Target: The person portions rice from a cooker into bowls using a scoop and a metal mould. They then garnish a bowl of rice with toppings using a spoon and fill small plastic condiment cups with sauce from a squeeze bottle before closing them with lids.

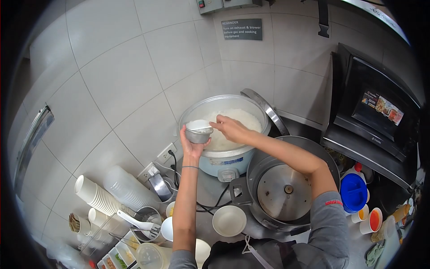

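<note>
While the stacked paper cups (105,199) lean below and to the left of the left hand (194,146), this hand is wrapped from underneath around a small metal bowl (198,136), which it holds over the near left part of the rice cooker (211,165). At the bowl's opening is a white tool (200,124), and the right hand (232,130) has its fingers closed on the end of it. Rice (244,117) lies behind and beneath this right hand. Lower and to its right stands one large pot (264,163).
</note>
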Demonstrator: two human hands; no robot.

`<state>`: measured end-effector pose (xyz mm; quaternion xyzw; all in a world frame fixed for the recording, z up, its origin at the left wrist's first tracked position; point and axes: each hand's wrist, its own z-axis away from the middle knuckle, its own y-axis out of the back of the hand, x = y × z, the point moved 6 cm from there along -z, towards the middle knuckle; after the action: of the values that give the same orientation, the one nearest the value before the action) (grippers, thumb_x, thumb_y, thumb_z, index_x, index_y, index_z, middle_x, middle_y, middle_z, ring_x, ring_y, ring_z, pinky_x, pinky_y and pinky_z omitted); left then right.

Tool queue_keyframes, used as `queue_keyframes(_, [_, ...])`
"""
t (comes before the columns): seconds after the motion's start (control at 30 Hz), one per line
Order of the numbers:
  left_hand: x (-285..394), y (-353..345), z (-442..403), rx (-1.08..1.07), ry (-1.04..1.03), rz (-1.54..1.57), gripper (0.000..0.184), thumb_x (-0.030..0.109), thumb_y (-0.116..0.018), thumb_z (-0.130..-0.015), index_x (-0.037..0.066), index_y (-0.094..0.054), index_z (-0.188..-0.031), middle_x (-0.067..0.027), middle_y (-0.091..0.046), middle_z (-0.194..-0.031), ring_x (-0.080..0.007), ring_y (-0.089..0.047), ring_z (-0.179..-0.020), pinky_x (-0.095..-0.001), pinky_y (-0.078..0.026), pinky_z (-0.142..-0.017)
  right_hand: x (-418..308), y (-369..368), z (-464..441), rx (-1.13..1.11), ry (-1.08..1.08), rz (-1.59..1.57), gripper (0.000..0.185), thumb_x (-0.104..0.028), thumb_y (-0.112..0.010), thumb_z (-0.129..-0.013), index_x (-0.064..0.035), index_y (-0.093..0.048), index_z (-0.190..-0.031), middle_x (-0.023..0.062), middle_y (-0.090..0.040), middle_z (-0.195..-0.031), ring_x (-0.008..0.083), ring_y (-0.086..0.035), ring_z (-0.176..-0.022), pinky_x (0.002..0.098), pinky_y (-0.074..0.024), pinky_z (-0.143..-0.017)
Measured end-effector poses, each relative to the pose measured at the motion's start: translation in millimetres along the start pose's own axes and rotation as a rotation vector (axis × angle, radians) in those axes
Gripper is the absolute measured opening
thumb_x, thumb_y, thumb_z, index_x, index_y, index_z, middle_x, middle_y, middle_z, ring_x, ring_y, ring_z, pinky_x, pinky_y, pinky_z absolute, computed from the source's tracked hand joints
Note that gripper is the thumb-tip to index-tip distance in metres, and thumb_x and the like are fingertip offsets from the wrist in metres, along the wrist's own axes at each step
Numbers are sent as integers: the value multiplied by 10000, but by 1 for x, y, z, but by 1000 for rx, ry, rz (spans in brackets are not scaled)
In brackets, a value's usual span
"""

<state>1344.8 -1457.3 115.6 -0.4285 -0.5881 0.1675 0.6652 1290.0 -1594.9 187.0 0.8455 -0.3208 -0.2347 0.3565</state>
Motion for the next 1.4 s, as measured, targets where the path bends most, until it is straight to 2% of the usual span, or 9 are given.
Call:
queue_keyframes(0.13, [-1, 4, 7, 22, -99, 10, 590, 536, -505, -761, 175, -429, -1221, -73, -467, -1248, -282, -455, -1125, -506, -355, -851, 34, 18, -7, 19, -332, -247, 341, -20, -561, -786, -62, -597, -1122, 139, -540, -863, 248, -567, -805, 330, -457, -681])
queue_keyframes(0.23, [2, -1, 3, 59, -210, 16, 618, 523, -477, -773, 152, -397, -1261, -113, -424, -1296, -320, -427, -1165, -546, -334, -897, 41, -35, 17, 134, -308, -35, 326, -20, -567, -783, -53, -606, -1105, 150, -546, -835, 265, -562, -758, 352, -449, -676])
queue_keyframes(0.43, [7, 0, 4, 3, -166, 21, 628, 512, -471, -787, 139, -377, -1284, -128, -406, -1312, -332, -414, -1185, -570, -342, -917, 22, -2, 4, 106, -340, -265, 354, -1, -550, -753, -34, -586, -1104, 223, -512, -864, 361, -535, -819, 418, -430, -751])
queue_keyframes(0.57, [15, 0, 3, -63, -116, 59, 633, 512, -466, -799, 120, -370, -1286, -144, -399, -1312, -340, -411, -1185, -562, -380, -900, -6, -9, 3, 60, -83, -194, 366, 21, -534, -763, -42, -573, -1122, 179, -493, -871, 331, -528, -788, 403, -436, -708])
queue_keyframes(0.93, [18, 3, 13, 69, 136, 177, 752, 611, -448, -808, 75, -316, -1319, -203, -351, -1321, -366, -384, -1199, -568, -400, -922, -3, -7, -8, -41, 92, -117, 389, 18, -561, -775, -94, -577, -1147, 136, -499, -871, 292, -536, -787, 359, -435, -660])
queue_keyframes(1.07, [18, 1, 13, -38, 70, 102, 724, 564, -487, -794, 78, -333, -1308, -200, -369, -1309, -367, -409, -1175, -576, -395, -915, 20, 9, -27, -68, -118, -321, 406, -9, -582, -768, -108, -573, -1161, 145, -507, -867, 299, -542, -788, 368, -437, -677])
queue_keyframes(1.17, [24, -1, 10, -49, -41, 71, 686, 527, -520, -775, 108, -350, -1292, -162, -385, -1304, -353, -419, -1166, -568, -384, -903, 5, -3, -17, -49, -7, -198, 410, 1, -563, -785, -118, -573, -1177, 140, -497, -844, 269, -530, -762, 351, -439, -701])
queue_keyframes(1.27, [27, 9, 4, -52, -223, 32, 643, 487, -550, -765, 169, -334, -1282, -106, -378, -1309, -326, -404, -1180, -539, -381, -886, 11, 4, -13, 2, -357, -338, 413, -2, -573, -772, -94, -569, -1174, 162, -486, -818, 276, -530, -803, 349, -437, -716])
queue_keyframes(1.4, [24, 8, 8, 87, -404, 50, 622, 461, -562, -775, 219, -312, -1291, -82, -371, -1326, -305, -396, -1205, -553, -368, -888, -23, -25, 3, 190, -120, -129, 397, -40, -570, -788, -41, -548, -1185, 138, -523, -772, 229, -563, -680, 334, -455, -632])
